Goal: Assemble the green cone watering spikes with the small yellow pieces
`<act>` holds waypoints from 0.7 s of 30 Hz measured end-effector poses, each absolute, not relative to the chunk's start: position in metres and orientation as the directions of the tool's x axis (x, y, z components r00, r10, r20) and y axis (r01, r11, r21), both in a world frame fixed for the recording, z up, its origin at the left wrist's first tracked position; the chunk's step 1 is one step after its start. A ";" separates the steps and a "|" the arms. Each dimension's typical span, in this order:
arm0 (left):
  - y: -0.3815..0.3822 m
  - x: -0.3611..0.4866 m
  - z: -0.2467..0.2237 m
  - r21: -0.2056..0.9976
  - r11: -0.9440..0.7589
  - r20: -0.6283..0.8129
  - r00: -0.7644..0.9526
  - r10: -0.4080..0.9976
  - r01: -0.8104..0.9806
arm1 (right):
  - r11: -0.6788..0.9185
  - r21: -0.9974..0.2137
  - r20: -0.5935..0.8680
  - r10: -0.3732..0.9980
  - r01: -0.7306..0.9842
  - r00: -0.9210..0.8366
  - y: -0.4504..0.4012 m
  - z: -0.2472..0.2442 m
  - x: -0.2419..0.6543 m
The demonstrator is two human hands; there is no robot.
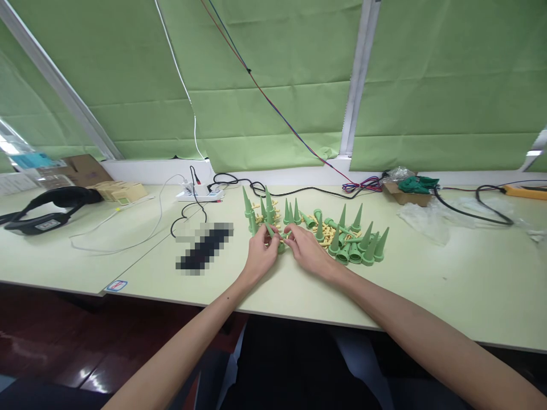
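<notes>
Several green cones and small yellow pegs lie and stand on the pale table [205, 290]. My left hand [262, 250] is closed around a green cone [270, 230], whose tip points up and left. Just to its right, my right hand [304, 246] has its fingers pinched by the cone's base, near a small yellow peg. Upright green cones [248, 203] stand behind my left hand with yellow pegs between them. On the right, more cones [379, 246], some lying down, surround a heap of yellow pegs [331, 233].
A blurred dark object [205, 248] lies left of my hands. Farther left are a black headset [51, 219], yellow blocks [128, 192] and white cables. A white power strip [200, 195] sits at the back. At right are a small cardboard box [405, 195], clear plastic and black cable.
</notes>
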State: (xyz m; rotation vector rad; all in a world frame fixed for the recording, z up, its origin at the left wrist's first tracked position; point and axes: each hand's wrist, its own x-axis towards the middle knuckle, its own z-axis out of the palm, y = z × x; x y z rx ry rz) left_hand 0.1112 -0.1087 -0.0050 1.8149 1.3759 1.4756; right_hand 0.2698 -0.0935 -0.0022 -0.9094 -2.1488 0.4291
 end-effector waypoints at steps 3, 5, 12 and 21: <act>-0.109 0.112 -0.004 0.799 -0.417 0.484 -0.053 0.873 0.434 | 0.684 -0.563 0.502 0.729 0.464 -0.465 -0.094 -0.001 0.270; -0.110 0.112 -0.003 0.794 -0.413 0.484 -0.052 0.874 0.447 | 0.674 -0.576 0.484 0.737 0.463 -0.471 -0.096 0.001 0.271; -0.113 0.112 -0.003 0.762 -0.417 0.496 -0.031 0.868 0.496 | 0.667 -0.586 0.463 0.742 0.461 -0.485 -0.097 0.002 0.271; -0.114 0.113 -0.004 0.720 -0.439 0.505 0.028 0.863 0.538 | 0.667 -0.571 0.470 0.743 0.478 -0.476 -0.095 0.000 0.271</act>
